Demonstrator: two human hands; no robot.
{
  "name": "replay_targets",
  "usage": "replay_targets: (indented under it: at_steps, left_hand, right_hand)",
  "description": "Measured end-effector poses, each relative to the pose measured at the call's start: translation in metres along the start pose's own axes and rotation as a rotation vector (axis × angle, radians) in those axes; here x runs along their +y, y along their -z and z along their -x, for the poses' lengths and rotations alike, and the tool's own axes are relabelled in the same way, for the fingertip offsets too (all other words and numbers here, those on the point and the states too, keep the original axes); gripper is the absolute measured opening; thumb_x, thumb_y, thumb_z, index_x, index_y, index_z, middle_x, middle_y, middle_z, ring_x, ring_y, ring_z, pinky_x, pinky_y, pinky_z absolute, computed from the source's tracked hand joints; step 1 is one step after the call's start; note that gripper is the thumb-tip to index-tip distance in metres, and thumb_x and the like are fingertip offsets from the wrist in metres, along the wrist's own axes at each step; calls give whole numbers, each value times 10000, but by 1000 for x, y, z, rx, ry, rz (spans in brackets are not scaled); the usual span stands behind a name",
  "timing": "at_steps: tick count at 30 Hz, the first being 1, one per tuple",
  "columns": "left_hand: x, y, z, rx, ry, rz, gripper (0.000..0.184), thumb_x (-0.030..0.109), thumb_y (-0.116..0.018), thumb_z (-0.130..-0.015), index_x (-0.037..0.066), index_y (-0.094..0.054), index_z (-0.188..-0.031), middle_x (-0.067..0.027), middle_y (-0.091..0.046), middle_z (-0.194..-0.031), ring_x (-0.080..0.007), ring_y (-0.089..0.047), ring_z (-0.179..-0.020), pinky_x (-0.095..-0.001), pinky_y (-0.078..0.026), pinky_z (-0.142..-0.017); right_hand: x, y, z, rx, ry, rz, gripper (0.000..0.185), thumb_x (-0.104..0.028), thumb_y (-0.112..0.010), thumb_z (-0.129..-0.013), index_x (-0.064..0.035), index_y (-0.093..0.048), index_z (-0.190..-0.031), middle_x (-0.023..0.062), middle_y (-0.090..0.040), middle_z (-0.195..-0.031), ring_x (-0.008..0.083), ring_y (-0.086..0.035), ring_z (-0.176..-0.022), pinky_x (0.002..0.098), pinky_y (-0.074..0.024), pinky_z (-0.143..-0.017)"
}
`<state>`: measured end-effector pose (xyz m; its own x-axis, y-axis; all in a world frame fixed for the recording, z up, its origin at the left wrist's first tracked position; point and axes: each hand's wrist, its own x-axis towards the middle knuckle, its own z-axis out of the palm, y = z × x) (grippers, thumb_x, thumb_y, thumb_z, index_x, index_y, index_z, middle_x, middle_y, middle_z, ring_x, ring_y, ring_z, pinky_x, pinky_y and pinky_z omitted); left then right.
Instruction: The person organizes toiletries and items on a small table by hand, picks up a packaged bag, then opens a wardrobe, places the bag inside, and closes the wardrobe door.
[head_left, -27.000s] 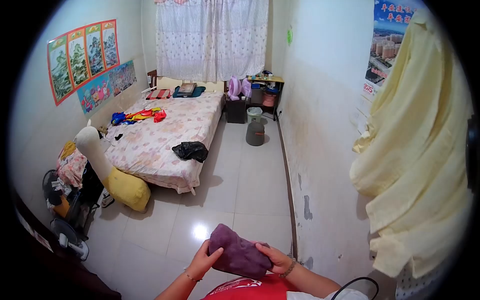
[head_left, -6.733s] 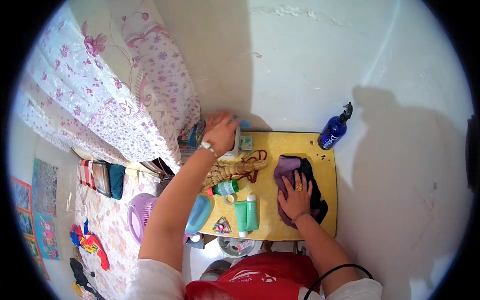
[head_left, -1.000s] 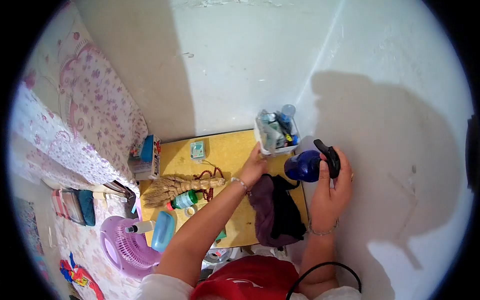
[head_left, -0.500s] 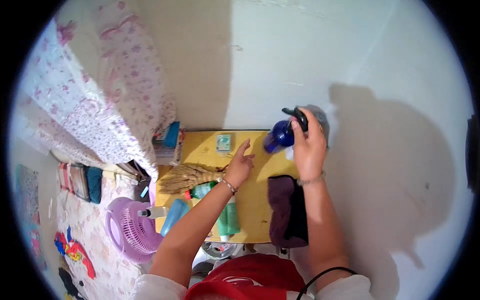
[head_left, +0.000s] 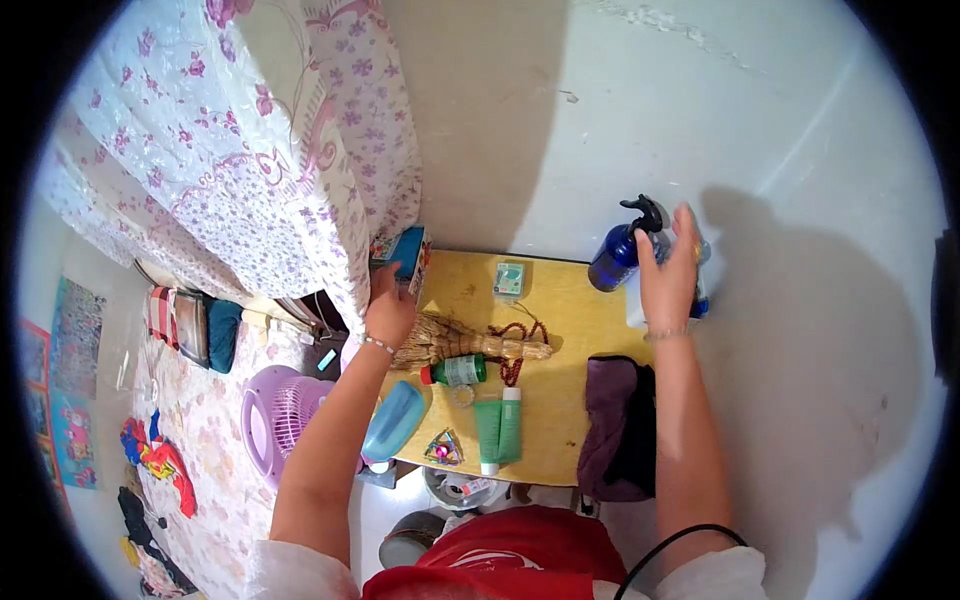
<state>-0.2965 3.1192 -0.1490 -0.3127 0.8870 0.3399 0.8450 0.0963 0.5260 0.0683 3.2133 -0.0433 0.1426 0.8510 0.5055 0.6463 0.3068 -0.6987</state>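
Observation:
My left hand (head_left: 389, 312) is at the table's left end, against the stack of books and boxes (head_left: 411, 262) beside the curtain; its visible fingers are apart and some are hidden. At the back right, a blue spray bottle (head_left: 612, 262) with a black trigger top stands upright. My right hand (head_left: 668, 275) is just right of it, fingers apart, thumb near the bottle's neck. Behind that hand is a white container (head_left: 636, 305) holding small items, partly hidden. A purple and black cloth (head_left: 615, 425) lies at the table's front right.
The yellow table (head_left: 550, 420) holds a straw brush (head_left: 440, 340), red beads (head_left: 510, 372), a green bottle (head_left: 462, 371), green tubes (head_left: 498, 430), a small box (head_left: 508, 280) and a blue case (head_left: 394, 420). A purple fan (head_left: 285, 415) is left; a bin (head_left: 455, 490) stands below.
My left hand has moved from the table's middle left to the stack. The spray bottle now stands beside the white container, and my right hand's fingers have come apart from it.

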Motion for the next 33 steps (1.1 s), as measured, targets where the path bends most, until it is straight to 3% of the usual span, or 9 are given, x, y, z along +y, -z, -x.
replay_targets:
  at_steps: [1, 2, 8, 19, 22, 24, 25, 28, 33]
  left_hand:
    - [-5, -2, 2, 32, 4, -89, 401, 57, -529, -824, 21, -503, -1223, -251, -548, -1173, -431, -515, -1088, -463, -417, -951]
    - [6, 3, 4, -141, 215, -167, 368, 129, -571, -830, 31, -522, -1181, -231, -568, -1124, -414, -535, -1071, -479, -428, -923]
    - [3, 1, 12, -315, 137, -531, 241, 234, -605, -843, 56, -592, -1006, -170, -598, -1021, -372, -564, -992, -464, -449, -870]
    - [20, 15, 50, -74, -150, -182, 73, 60, -581, -795, 28, -595, -859, -200, -582, -928, -420, -548, -882, -494, -456, -772]
    - [48, 35, 69, -159, -215, -87, 88, 21, -579, -762, 15, -585, -850, -204, -573, -915, -421, -542, -871, -491, -459, -764]
    - [55, 36, 88, -162, -382, -88, 170, 15, -577, -714, 26, -605, -882, -178, -571, -950, -380, -541, -910, -453, -466, -792]
    - [64, 39, 98, -164, -384, -81, 170, 15, -577, -714, 26, -605, -882, -178, -571, -950, -380, -541, -910, -453, -466, -792]
    - [103, 61, 127, -297, -532, -84, 252, 23, -587, -687, 43, -618, -936, -129, -564, -980, -329, -524, -946, -411, -458, -834]
    - [125, 74, 155, -427, -887, -111, 339, 94, -615, -661, 82, -613, -1000, -68, -565, -1027, -251, -525, -1025, -430, -424, -941]
  right_hand:
    - [-5, 6, 12, 71, 17, -54, 533, -139, -611, -895, 19, -392, -1355, 242, -482, -1333, 364, -467, -1241, 403, -367, -1033]
    - [-6, 11, 28, 72, 17, -53, 533, -139, -611, -895, 19, -392, -1355, 242, -482, -1333, 364, -467, -1241, 403, -367, -1033]
    - [0, 22, 149, -172, -167, -155, 443, -51, -581, -876, 57, -445, -1283, 239, -507, -1254, 375, -476, -1197, 403, -349, -1039]
    - [-1, 36, 192, -226, -71, -176, 447, -14, -583, -847, 32, -472, -1278, 210, -523, -1246, 344, -496, -1180, 397, -364, -1026]
    - [4, 19, 200, -301, -191, -244, 447, -38, -583, -872, 17, -458, -1297, 206, -495, -1292, 322, -486, -1199, 394, -393, -1007]
    - [9, 0, 206, -346, -403, -764, 485, -141, -608, -907, -9, -424, -1336, 198, -461, -1330, 295, -461, -1231, 411, -420, -985]
    - [-1, 0, 202, -343, -405, -757, 485, -141, -608, -907, -9, -424, -1336, 198, -461, -1330, 295, -461, -1231, 411, -420, -985]
    - [-23, 1, 179, -394, -1062, -1106, 615, -359, -629, -910, -60, -380, -1387, 157, -468, -1329, 272, -475, -1227, 425, -447, -955]
    - [-11, 28, 182, -546, -1095, -1360, 543, -390, -557, -942, -70, -419, -1358, 97, -537, -1270, 220, -544, -1147, 402, -474, -930]
